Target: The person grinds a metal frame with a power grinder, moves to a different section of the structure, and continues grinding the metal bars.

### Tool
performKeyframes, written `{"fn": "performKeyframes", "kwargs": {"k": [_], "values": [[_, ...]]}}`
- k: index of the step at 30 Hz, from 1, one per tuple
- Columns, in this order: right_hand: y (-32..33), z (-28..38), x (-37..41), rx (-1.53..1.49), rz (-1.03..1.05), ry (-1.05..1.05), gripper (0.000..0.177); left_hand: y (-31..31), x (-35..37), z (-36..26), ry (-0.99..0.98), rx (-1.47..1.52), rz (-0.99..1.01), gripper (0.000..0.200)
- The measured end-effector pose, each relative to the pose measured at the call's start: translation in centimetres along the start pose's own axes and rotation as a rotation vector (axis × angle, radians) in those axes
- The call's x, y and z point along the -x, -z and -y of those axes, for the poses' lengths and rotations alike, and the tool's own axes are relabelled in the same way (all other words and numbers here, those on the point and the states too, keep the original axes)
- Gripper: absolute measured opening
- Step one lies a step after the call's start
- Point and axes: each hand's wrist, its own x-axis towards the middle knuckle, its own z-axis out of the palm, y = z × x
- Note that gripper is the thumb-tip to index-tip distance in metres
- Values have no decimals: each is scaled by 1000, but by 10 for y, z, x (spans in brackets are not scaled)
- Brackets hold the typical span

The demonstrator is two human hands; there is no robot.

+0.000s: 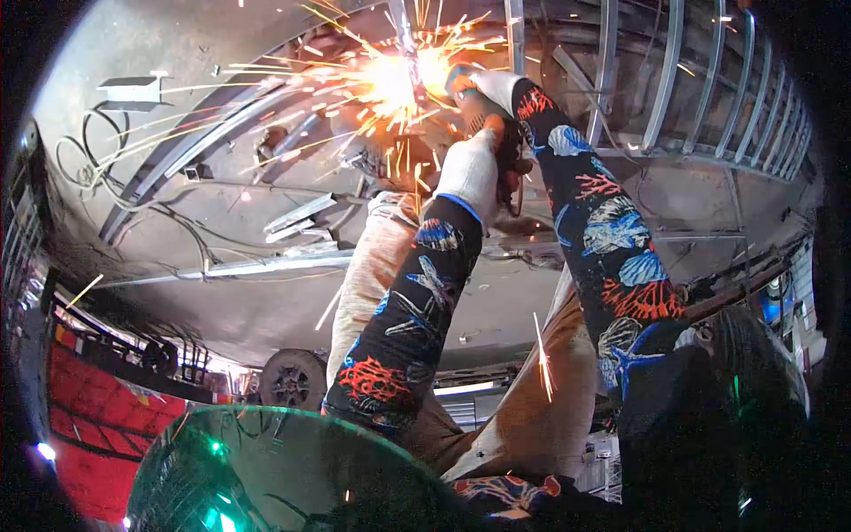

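Sparks burst from a metal bar under two gloved hands

In the head view, a shower of sparks [390, 84] flares at the top, white-hot at its centre and streaking far out to the left. It sits on the lower part of an upright metal bar [403, 25], which runs up out of the picture. Right beside the glare are the left hand [481, 149] and the right hand [493, 87], both in white gloves — the right one further up, its fingertips nearest the light. Their fingers are partly hidden, so I cannot tell how far either grip is closed or what it has hold of. A dark object [512, 177], too covered to name, shows just beside the left glove.

Patterned sleeves [612, 222] cover both forearms. Long metal rails [669, 84] lie at upper right; cables [168, 208] and metal offcuts [306, 217] lie on the grey floor [496, 306] to the left. Lower down are a wheel [292, 378], a red panel [97, 408] and a dark, green-edged visor [292, 470] — close to the camera
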Motion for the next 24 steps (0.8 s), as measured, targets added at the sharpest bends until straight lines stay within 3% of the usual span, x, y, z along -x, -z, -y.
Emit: {"fn": "performKeyframes", "kwargs": {"k": [1,3,6,11,15,17,20,24], "values": [[0,-14,-14,-23,80,14,48,-2,2,-2,0,0,1,30],[-1,29,31,-90,18,-154,48,-10,11,-4,-9,-36,-58,31],[1,49,54,80,8,41,42,-9,11,-2,7,1,-69,30],[-2,50,46,0,-10,-162,52,0,7,1,-2,5,29,30],[0,46,50,10,20,-89,56,1,0,6,-48,-4,66,30],[-5,43,41,-75,-50,-273,58,-3,3,5,-39,24,39,30],[-4,44,45,-71,-76,-304,58,-6,9,3,-35,35,0,30],[-2,33,40,-132,62,-121,57,-3,4,4,-30,30,41,29]]}}
